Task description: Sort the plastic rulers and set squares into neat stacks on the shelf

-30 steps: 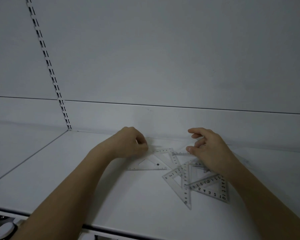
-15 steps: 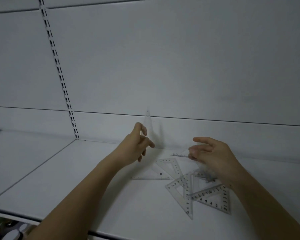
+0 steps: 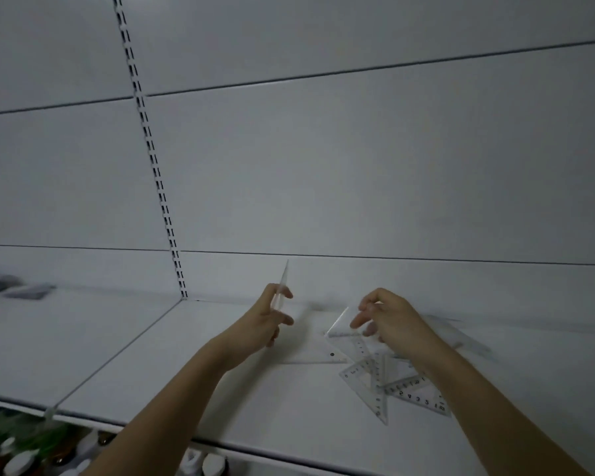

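My left hand [image 3: 267, 319] pinches a clear plastic set square [image 3: 283, 283] and holds it upright, edge-on, above the white shelf [image 3: 172, 365]. My right hand [image 3: 389, 319] grips another clear set square [image 3: 340, 326] by its corner, tilted up off the shelf. Below and right of my right hand lies a loose heap of clear set squares [image 3: 378, 383] with black number markings, overlapping one another. One flat set square [image 3: 318, 357] rests between my two hands. Clear rulers [image 3: 461, 333] lie behind my right wrist, blurred.
A slotted upright rail [image 3: 152, 156] runs down the white back panel. Dark flat items [image 3: 18, 288] lie on the adjoining shelf at far left. Bottles and jars [image 3: 21, 458] stand on the shelf below, under the front edge [image 3: 255, 451].
My left hand lifted a set square off the shelf and turned it upright. My right hand picked up another one and tilted it. The camera view tipped upward.
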`<state>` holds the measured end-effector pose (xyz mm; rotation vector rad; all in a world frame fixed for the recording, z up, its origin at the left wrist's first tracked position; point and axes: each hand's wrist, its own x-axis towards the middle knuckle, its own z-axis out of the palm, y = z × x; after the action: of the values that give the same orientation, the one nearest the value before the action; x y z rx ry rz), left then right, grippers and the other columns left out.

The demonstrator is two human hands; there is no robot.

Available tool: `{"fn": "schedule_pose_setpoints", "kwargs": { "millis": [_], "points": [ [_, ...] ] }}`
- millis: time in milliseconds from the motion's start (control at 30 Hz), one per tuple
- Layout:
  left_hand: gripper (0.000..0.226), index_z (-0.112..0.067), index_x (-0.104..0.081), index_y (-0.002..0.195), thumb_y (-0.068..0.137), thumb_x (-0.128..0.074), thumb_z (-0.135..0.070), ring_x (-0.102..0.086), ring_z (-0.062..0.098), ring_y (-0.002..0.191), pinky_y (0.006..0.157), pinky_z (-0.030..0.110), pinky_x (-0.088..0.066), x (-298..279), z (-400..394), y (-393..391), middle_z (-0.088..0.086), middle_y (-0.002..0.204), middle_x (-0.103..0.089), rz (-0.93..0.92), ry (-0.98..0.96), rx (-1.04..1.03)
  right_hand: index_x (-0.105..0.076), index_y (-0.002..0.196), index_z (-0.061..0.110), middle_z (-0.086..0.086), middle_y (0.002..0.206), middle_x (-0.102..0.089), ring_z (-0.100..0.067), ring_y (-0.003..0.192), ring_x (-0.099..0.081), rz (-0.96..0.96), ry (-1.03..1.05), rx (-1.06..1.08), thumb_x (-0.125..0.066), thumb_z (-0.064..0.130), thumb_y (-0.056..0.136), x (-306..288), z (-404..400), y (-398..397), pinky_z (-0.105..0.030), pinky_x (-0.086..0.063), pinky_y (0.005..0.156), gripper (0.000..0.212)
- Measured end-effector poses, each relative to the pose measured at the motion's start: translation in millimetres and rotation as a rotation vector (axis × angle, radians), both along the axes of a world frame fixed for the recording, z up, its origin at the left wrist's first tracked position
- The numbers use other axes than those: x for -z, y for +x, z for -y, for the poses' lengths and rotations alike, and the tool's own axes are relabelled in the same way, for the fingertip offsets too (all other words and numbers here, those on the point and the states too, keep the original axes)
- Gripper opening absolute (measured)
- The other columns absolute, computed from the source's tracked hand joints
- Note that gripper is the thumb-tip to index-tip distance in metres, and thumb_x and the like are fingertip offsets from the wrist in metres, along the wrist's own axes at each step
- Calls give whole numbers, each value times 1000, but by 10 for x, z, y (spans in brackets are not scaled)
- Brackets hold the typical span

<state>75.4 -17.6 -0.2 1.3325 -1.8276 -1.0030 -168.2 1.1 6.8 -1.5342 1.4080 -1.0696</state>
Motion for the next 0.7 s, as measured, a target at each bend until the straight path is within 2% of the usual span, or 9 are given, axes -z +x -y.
{"fn": "schedule_pose_setpoints", "kwargs": {
  "millis": [67,133,200,267,300,367,500,600,700],
  "points": [
    [25,-36,-44,113,100,-37,-15,-30,13,59,53,25,-30,-10,-13,153,6,82,-44,37,22,9,-52,102,21,-7,83,-71,-19,63,-60,23,7,25,-34,4,98,-26,-13,133,-26,-44,56,25],
    [15,-37,-49,113,100,-44,-31,-30,12,58,54,24,-27,-40,-71,331,2,77,-37,72,48,3,-53,112,29,-9,80,-61,-18,55,-49,12,-25,36,-28,-2,94,-78,-38,332,-26,-39,49,43],
    [24,-39,-50,117,96,-49,-49,-41,12,66,57,22,-32,-77,-157,569,-1,94,-50,80,42,-42,-56,119,27,-6,74,-49,-13,47,-35,-32,-80,29,-29,0,96,-121,-52,589,-23,-30,43,45],
    [32,-43,-49,121,94,-45,-58,-52,14,86,66,24,-40,-87,-236,877,-3,119,-48,78,7,-100,-53,124,28,-1,74,-45,-10,46,-33,-71,-110,4,-41,14,100,-131,-75,905,-20,-30,43,30],
    [31,-44,-49,122,95,-43,-58,-54,16,95,72,26,-42,-90,-277,1055,-1,124,-45,74,-19,-126,-50,127,30,0,76,-43,-10,49,-35,-90,-109,-20,-49,23,98,-125,-96,1079,-18,-31,45,29],
    [32,-42,-48,125,96,-44,-53,-53,15,97,79,28,-44,-90,-352,1455,2,123,-42,116,-84,-170,-44,133,32,2,78,-40,-10,55,-38,-144,-105,-75,-60,31,93,-100,-127,1444,-18,-33,51,43],
    [47,-37,-39,137,94,-52,-51,-48,15,104,88,25,-40,-111,-544,2340,2,121,-37,221,-113,-180,-43,137,28,1,82,-40,-12,61,-40,-216,-152,-126,-60,27,93,-139,-196,2250,-21,-35,56,47],
    [49,-34,-38,139,94,-53,-48,-48,13,99,87,23,-39,-155,-689,3004,1,116,-38,262,-163,-226,-43,136,28,1,81,-39,-12,63,-40,-219,-180,-157,-60,31,93,-229,-206,2882,-27,-37,60,46],
    [50,-32,-38,139,94,-53,-48,-49,10,95,82,21,-38,-199,-837,3615,4,116,-43,241,-233,-302,-42,137,27,5,79,-38,-9,66,-42,-233,-222,-208,-60,34,93,-332,-204,3537,-27,-39,64,48]
  ]
}}
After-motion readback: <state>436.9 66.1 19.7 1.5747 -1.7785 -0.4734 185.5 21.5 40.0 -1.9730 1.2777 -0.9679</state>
